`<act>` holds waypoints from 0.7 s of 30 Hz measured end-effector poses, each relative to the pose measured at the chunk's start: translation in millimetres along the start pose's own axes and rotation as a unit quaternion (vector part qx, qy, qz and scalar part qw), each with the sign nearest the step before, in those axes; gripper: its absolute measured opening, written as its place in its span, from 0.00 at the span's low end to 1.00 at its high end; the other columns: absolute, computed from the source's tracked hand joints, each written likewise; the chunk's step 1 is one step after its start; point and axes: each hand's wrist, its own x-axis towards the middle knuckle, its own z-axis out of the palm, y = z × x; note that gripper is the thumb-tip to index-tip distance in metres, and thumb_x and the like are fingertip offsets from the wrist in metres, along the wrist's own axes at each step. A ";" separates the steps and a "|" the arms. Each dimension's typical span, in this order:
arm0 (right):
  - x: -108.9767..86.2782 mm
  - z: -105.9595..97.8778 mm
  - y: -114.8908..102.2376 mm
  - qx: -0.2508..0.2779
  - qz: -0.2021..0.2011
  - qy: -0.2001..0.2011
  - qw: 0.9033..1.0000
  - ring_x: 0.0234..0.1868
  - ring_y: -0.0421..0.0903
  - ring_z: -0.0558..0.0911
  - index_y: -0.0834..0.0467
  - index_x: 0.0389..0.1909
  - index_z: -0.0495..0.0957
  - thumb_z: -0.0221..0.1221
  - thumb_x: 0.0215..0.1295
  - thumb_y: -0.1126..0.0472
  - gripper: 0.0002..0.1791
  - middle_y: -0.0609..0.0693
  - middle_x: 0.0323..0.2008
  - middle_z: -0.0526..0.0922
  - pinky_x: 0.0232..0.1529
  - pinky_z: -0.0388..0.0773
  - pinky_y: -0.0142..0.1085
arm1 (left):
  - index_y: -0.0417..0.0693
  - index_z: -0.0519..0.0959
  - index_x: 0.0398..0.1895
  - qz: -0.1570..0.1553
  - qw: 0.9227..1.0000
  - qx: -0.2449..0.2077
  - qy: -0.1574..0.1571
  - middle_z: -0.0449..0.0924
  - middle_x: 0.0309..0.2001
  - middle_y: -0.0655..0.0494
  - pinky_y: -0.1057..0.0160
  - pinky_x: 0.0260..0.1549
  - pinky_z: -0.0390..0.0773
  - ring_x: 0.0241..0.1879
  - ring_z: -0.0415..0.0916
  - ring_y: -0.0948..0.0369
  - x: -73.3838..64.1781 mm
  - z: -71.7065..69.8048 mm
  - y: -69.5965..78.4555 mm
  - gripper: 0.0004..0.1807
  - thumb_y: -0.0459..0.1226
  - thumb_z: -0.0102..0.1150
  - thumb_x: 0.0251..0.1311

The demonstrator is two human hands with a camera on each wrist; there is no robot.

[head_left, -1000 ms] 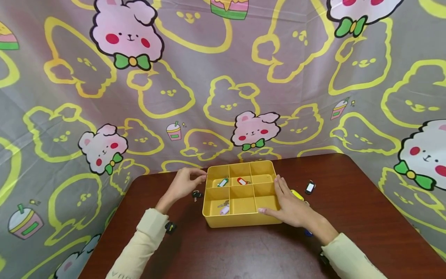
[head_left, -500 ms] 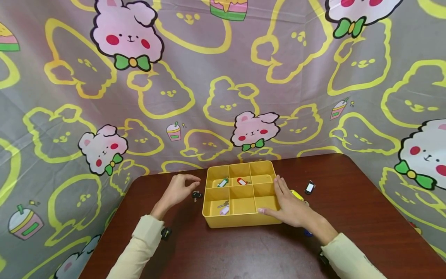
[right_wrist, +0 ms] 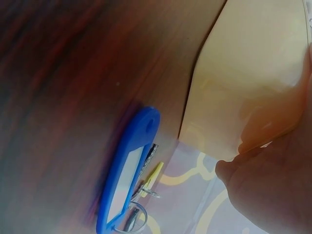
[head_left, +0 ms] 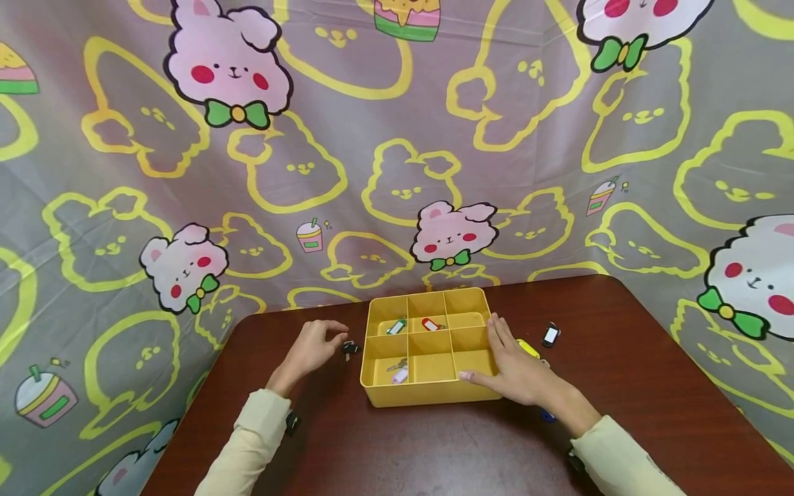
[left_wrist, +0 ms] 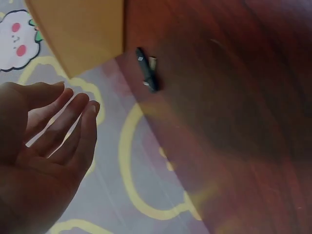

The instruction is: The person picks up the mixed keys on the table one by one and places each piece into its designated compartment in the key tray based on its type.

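A yellow divided box sits on the table. My right hand rests with straight fingers along its right wall, the thumb at the front corner. To the left of the box, my left hand hovers with fingers loosely bent, nothing between them in the left wrist view. Just beside those fingertips lies a black key tag with a key. Inside the box, a green key tag lies back left, a red key tag back middle, and a lilac key tag with keys front left.
Right of the box lie a yellow key tag, partly behind my right hand, and a black key tag with a white label. A blue key tag lies beneath my right wrist. Patterned cloth hangs behind the table.
My left hand has drawn away from the box's left wall, moving left and toward me, down beside the black key tag. My right hand has stayed on the box.
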 end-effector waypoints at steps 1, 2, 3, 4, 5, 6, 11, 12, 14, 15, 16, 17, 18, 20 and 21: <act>0.1 0.1 0.1 0.000 -0.001 0.002 1.000 0.86 0.66 0.44 0.69 0.84 0.38 0.54 0.62 0.18 0.72 0.66 0.85 0.36 0.74 0.70 0.60 | 0.42 0.89 0.50 -0.001 1.000 0.003 0.001 0.92 0.48 0.48 0.66 0.30 0.74 0.29 0.76 0.61 -0.1 1.0 -2.2 0.11 0.36 0.65 0.70; 0.3 0.2 0.2 0.000 -0.001 0.002 1.000 0.86 0.66 0.44 0.69 0.84 0.38 0.54 0.62 0.18 0.72 0.66 0.85 0.36 0.75 0.70 0.60 | 0.42 0.89 0.49 -0.003 1.000 0.008 0.002 0.92 0.48 0.48 0.65 0.33 0.75 0.32 0.78 0.61 -0.3 2.0 -4.2 0.11 0.36 0.65 0.70; 0.4 0.3 0.3 0.000 -0.001 0.002 1.000 0.86 0.66 0.44 0.69 0.84 0.38 0.54 0.62 0.18 0.72 0.66 0.86 0.36 0.75 0.69 0.60 | 0.42 0.89 0.49 -0.004 1.000 0.011 0.003 0.92 0.48 0.48 0.64 0.34 0.76 0.34 0.79 0.60 -0.3 3.1 -5.9 0.11 0.36 0.65 0.70; 0.5 0.3 0.4 0.000 -0.001 0.002 1.000 0.86 0.66 0.44 0.69 0.84 0.37 0.54 0.62 0.18 0.72 0.66 0.86 0.36 0.75 0.69 0.60 | 0.42 0.90 0.49 -0.005 1.000 0.015 0.004 0.92 0.48 0.49 0.64 0.37 0.76 0.36 0.79 0.61 -0.4 4.0 -7.4 0.11 0.36 0.66 0.70; 0.5 0.3 0.4 -0.001 -0.001 0.002 1.000 0.86 0.66 0.44 0.69 0.84 0.38 0.54 0.62 0.18 0.72 0.66 0.86 0.36 0.75 0.69 0.60 | 0.41 0.89 0.49 -0.006 1.000 0.017 0.003 0.92 0.48 0.49 0.64 0.36 0.77 0.35 0.79 0.61 -0.3 5.0 -9.1 0.11 0.35 0.65 0.70; 0.6 0.2 0.4 -0.002 -0.001 0.002 1.000 0.86 0.66 0.44 0.69 0.84 0.37 0.53 0.62 0.18 0.72 0.66 0.86 0.36 0.75 0.69 0.60 | 0.40 0.89 0.50 -0.007 1.000 0.017 0.001 0.92 0.48 0.48 0.64 0.35 0.76 0.34 0.79 0.61 -0.1 5.7 -10.2 0.11 0.35 0.65 0.70; 0.3 -1.3 -0.5 -0.001 0.000 -0.001 1.000 0.86 0.66 0.43 0.69 0.83 0.38 0.54 0.63 0.18 0.72 0.66 0.86 0.35 0.75 0.68 0.60 | 0.37 0.88 0.51 -0.013 1.000 0.015 -0.008 0.91 0.47 0.46 0.67 0.27 0.70 0.24 0.70 0.62 0.9 10.7 -14.8 0.13 0.35 0.65 0.70; 0.3 -1.6 -0.7 0.001 0.001 -0.001 1.000 0.86 0.66 0.43 0.69 0.83 0.37 0.54 0.63 0.18 0.72 0.66 0.86 0.35 0.75 0.68 0.60 | 0.37 0.88 0.51 -0.015 1.000 0.015 -0.009 0.91 0.47 0.46 0.67 0.27 0.69 0.23 0.69 0.63 1.1 11.7 -15.1 0.13 0.35 0.65 0.70; 0.1 -2.1 -1.0 0.004 0.002 -0.002 1.000 0.86 0.65 0.43 0.69 0.84 0.37 0.54 0.63 0.18 0.72 0.66 0.86 0.35 0.75 0.68 0.61 | 0.36 0.88 0.52 -0.018 1.000 0.017 -0.013 0.91 0.47 0.45 0.67 0.25 0.68 0.20 0.66 0.63 1.3 14.0 -16.8 0.13 0.35 0.66 0.69; 0.1 -2.2 -1.1 0.004 0.001 -0.002 1.000 0.86 0.65 0.43 0.68 0.84 0.37 0.54 0.63 0.18 0.72 0.65 0.86 0.35 0.75 0.68 0.60 | 0.37 0.88 0.51 -0.018 1.000 0.020 -0.013 0.91 0.47 0.45 0.66 0.25 0.68 0.20 0.66 0.63 1.6 15.4 -18.2 0.13 0.35 0.66 0.69; 0.1 -2.2 -1.2 0.005 0.001 -0.001 1.000 0.86 0.65 0.43 0.68 0.84 0.37 0.54 0.62 0.18 0.72 0.65 0.86 0.35 0.76 0.68 0.60 | 0.37 0.88 0.51 -0.016 0.999 0.027 -0.012 0.91 0.47 0.45 0.66 0.27 0.71 0.22 0.68 0.63 1.9 16.8 -19.3 0.13 0.35 0.66 0.69; 0.1 -2.1 -1.1 0.005 0.001 -0.002 1.000 0.86 0.65 0.43 0.68 0.84 0.37 0.54 0.62 0.18 0.72 0.65 0.86 0.35 0.76 0.68 0.60 | 0.37 0.88 0.51 -0.013 0.999 0.033 -0.009 0.91 0.47 0.45 0.65 0.29 0.74 0.24 0.72 0.62 1.8 18.1 -20.4 0.13 0.35 0.66 0.68; 0.1 -1.9 -1.1 0.005 0.001 -0.002 1.000 0.86 0.65 0.43 0.68 0.84 0.37 0.54 0.62 0.18 0.72 0.65 0.86 0.35 0.76 0.67 0.60 | 0.37 0.88 0.51 -0.011 0.999 0.036 -0.008 0.91 0.47 0.44 0.62 0.31 0.76 0.27 0.75 0.60 1.6 19.3 -21.2 0.13 0.35 0.67 0.68; 0.1 -1.5 -1.1 0.004 0.001 -0.003 1.000 0.86 0.66 0.43 0.68 0.84 0.37 0.54 0.62 0.18 0.72 0.65 0.86 0.35 0.77 0.66 0.60 | 0.37 0.89 0.50 -0.002 0.999 0.045 -0.003 0.91 0.48 0.45 0.58 0.40 0.83 0.37 0.83 0.58 1.8 21.7 -22.9 0.12 0.34 0.67 0.68; 0.1 -1.4 -1.2 0.004 0.001 -0.003 1.000 0.86 0.66 0.43 0.68 0.84 0.37 0.54 0.62 0.18 0.72 0.65 0.86 0.35 0.77 0.66 0.60 | 0.37 0.89 0.50 0.003 0.999 0.048 -0.002 0.91 0.49 0.44 0.56 0.45 0.84 0.42 0.84 0.57 1.9 22.7 -23.5 0.12 0.34 0.67 0.68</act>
